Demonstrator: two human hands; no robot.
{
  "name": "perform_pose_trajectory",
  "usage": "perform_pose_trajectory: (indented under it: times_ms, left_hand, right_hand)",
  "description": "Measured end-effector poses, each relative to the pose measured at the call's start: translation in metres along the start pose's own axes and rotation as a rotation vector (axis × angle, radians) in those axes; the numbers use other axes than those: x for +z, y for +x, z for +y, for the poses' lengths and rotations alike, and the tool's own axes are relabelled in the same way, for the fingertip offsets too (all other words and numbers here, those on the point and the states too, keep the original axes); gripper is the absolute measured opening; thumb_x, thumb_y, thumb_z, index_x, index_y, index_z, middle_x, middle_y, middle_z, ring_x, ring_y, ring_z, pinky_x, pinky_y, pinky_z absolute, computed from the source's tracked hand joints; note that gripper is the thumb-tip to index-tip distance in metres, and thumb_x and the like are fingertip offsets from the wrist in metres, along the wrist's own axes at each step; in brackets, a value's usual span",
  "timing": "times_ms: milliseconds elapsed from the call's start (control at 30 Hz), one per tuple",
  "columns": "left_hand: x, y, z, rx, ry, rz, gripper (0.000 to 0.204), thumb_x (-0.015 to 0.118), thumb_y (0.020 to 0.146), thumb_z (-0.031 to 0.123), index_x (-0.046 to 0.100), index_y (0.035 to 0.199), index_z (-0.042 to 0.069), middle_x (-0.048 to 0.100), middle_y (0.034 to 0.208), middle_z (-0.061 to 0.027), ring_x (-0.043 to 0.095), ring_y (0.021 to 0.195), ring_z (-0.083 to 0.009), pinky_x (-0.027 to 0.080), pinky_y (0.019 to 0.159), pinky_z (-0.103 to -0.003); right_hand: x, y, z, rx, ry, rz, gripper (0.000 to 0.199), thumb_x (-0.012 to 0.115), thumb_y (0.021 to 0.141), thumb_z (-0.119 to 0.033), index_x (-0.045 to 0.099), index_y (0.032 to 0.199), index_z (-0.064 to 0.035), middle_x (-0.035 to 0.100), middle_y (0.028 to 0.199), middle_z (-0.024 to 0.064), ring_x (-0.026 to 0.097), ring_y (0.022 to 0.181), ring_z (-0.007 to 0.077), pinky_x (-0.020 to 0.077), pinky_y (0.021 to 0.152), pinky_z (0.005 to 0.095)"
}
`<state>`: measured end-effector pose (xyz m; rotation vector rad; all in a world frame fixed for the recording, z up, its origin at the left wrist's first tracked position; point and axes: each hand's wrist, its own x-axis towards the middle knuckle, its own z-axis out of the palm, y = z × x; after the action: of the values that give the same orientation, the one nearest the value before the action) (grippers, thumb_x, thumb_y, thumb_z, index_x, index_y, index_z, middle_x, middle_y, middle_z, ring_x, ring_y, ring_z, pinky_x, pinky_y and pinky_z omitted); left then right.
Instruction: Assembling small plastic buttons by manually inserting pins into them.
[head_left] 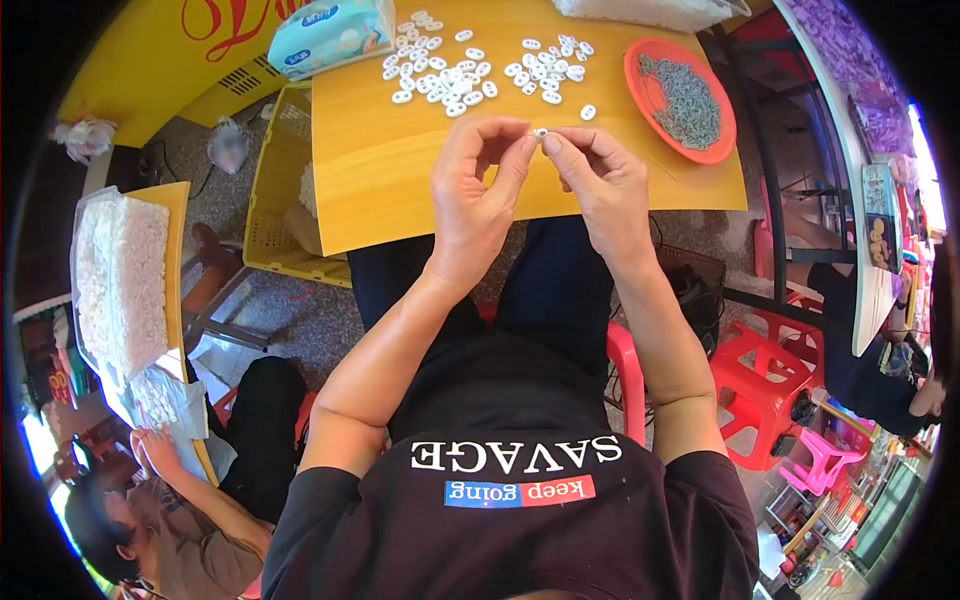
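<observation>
My left hand (476, 190) and my right hand (604, 185) meet above the near part of the yellow table (390, 200). Between their thumbs and fingertips they pinch one small white oval piece (540, 132), whose details are too small to make out. Beyond the hands lie two loose groups of white two-holed oval pieces, a left heap (455, 82) and a smaller right heap (545, 68). A single oval piece (588, 112) rests apart, near my right fingers. Right of my hands, a red plate (648, 105) bears a pile of small grey metal parts (688, 105).
A tissue pack (330, 40) lies at the table's far left, and a clear tub (650, 8) at its far edge. A yellow crate (265, 200) stands left. At lower left another person's hand (155, 455) works by a tub of white pieces (125, 280). Red stools (765, 370) stand right.
</observation>
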<state>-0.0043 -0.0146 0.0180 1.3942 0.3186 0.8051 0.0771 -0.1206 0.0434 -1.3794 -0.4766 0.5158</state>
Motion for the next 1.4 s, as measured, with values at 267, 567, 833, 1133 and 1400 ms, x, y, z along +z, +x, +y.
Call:
perform_pose_trajectory:
  times_ms: [267, 567, 833, 1133, 1400]
  left_hand:
    - [0.002, -0.011, 0.003, -0.068, -0.114, -0.030, 0.020, 0.062, 0.093, 0.005, 0.062, 0.111, -0.003, 0.065, 0.100, -0.0068, 0.063, 0.088, -0.0119, 0.050, 0.081, -0.024]
    - [-0.012, -0.005, -0.015, -0.359, -0.374, -0.036, 0.019, 0.058, 0.097, 0.013, 0.060, 0.106, -0.004, 0.067, 0.094, -0.0096, 0.066, 0.082, -0.0152, 0.054, 0.077, -0.028]
    - [-0.015, 0.003, -0.019, -0.406, -0.324, -0.177, 0.017, 0.053, 0.099, 0.011, 0.056, 0.106, -0.004, 0.066, 0.091, -0.0140, 0.068, 0.080, -0.0208, 0.055, 0.074, -0.030]
    - [-0.013, 0.011, -0.024, -0.463, -0.292, -0.297, 0.015, 0.057, 0.097, 0.010, 0.056, 0.103, -0.004, 0.067, 0.092, -0.0139, 0.068, 0.081, -0.0205, 0.054, 0.076, -0.030]
    - [-0.019, 0.008, -0.026, -0.437, -0.266, -0.341, 0.014, 0.058, 0.096, 0.010, 0.056, 0.102, -0.002, 0.067, 0.093, -0.0131, 0.067, 0.083, -0.0198, 0.053, 0.078, -0.030]
  right_hand:
    - [0.002, -0.002, 0.009, -0.616, -0.602, 0.077, 0.015, 0.068, 0.084, 0.001, 0.068, 0.099, 0.0006, 0.063, 0.095, 0.0098, 0.062, 0.079, 0.0155, 0.0503, 0.065, 0.0240]
    - [-0.012, 0.005, 0.024, -0.708, -0.732, -0.057, 0.019, 0.071, 0.079, -0.001, 0.069, 0.098, -0.0039, 0.061, 0.098, 0.0113, 0.065, 0.072, 0.0227, 0.0538, 0.062, 0.0310]
    - [-0.091, 0.056, -0.012, -0.604, -0.896, 0.114, 0.012, 0.069, 0.086, -0.008, 0.071, 0.097, -0.0040, 0.066, 0.095, 0.0091, 0.063, 0.071, 0.0158, 0.0508, 0.059, 0.0259]
    - [-0.200, 0.096, -0.031, -0.321, -1.167, 0.208, 0.018, 0.068, 0.085, -0.021, 0.071, 0.096, -0.0066, 0.067, 0.093, 0.0110, 0.065, 0.078, 0.0220, 0.0508, 0.071, 0.0329]
    - [-0.188, 0.108, -0.027, -0.213, -1.311, -0.041, 0.018, 0.065, 0.086, -0.023, 0.070, 0.095, -0.0083, 0.066, 0.092, 0.0118, 0.064, 0.085, 0.0298, 0.0501, 0.076, 0.0391]
